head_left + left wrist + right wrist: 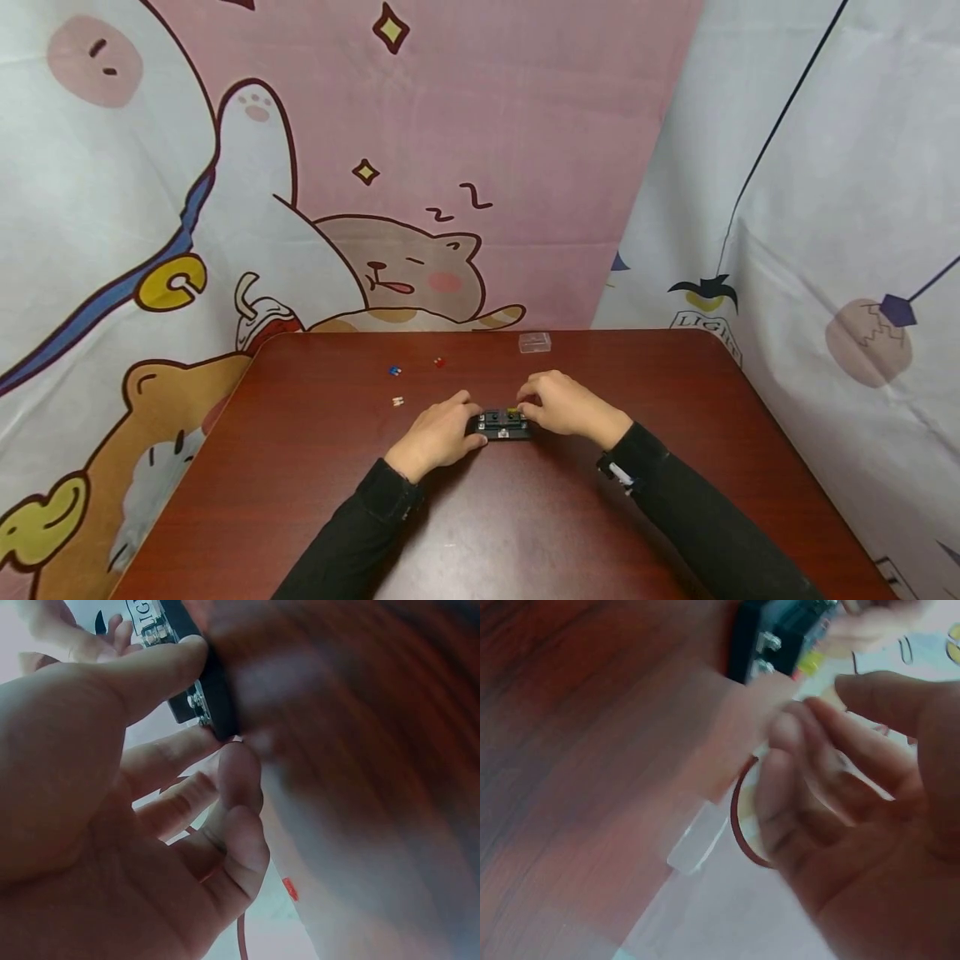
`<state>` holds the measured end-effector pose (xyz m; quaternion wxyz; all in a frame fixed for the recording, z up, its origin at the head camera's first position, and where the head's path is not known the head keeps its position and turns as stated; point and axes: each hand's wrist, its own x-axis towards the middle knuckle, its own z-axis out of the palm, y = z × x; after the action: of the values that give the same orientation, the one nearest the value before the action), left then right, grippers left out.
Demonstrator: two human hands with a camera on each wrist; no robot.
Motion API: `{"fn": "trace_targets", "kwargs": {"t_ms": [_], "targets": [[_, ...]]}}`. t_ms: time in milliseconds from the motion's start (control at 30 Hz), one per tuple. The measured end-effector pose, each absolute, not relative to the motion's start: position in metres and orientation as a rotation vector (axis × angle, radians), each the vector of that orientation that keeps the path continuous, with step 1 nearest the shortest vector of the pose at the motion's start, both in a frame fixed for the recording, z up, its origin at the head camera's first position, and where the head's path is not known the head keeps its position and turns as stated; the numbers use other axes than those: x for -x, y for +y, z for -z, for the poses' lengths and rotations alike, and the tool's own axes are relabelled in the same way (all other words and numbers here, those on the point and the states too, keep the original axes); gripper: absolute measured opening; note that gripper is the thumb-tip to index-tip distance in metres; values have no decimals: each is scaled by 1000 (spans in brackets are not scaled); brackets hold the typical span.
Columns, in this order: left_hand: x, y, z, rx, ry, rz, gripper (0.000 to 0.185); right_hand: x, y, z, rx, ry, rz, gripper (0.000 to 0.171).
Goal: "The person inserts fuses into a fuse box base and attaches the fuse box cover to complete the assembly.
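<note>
The big brown desk (525, 517) carries a black box (504, 423) near its middle. The left hand (438, 433) grips one end; the right hand (566, 406) pinches something small on top. A hard push could slide the box and pop tiny pieces (395, 371) off the far edge.

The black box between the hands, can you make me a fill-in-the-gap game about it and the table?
1. The left hand and the right hand both touch a small ____ box.
2. The box sits on a dark ____ table.
3. A clear plastic lid lies near the table's ____ edge.
4. Near the blue piece lies a tiny ____ piece.

Missing words: black; red-brown; far; red
</note>
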<state>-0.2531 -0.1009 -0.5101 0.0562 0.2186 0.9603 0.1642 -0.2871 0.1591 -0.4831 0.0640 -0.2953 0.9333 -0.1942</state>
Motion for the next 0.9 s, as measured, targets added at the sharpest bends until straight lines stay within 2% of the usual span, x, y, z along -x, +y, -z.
{"fn": "trace_targets", "kwargs": {"t_ms": [133, 233, 467, 900], "targets": [[253, -99, 510, -654, 2917, -475, 46, 284, 169, 477, 755, 2738, 596, 23], [253, -99, 509, -649, 2915, -460, 47, 281, 172, 477, 689, 2690, 617, 32], [250, -98, 508, -660, 2920, -465, 46, 278, 166, 491, 733, 2676, 641, 49], [253, -99, 511, -658, 2919, -424, 49, 281, 158, 506, 690, 2724, 644, 48]]}}
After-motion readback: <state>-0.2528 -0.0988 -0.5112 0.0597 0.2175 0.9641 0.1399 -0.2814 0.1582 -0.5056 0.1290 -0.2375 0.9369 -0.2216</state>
